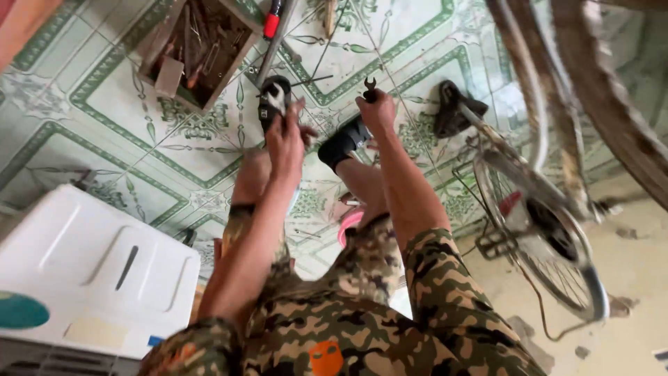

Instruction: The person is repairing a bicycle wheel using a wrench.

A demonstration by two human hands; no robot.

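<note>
Patterned green-and-white floor tiles spread under a seated person in camouflage clothes. Right hand grips a small dark spanner in closed fingers, its open jaw pointing away from the body. Left hand is raised just beside it, fingers partly curled; whether it holds anything I cannot tell. A wooden toolbox lies beyond the feet (black sandals), a bicycle lies at right, and a white box sits at left.
</note>
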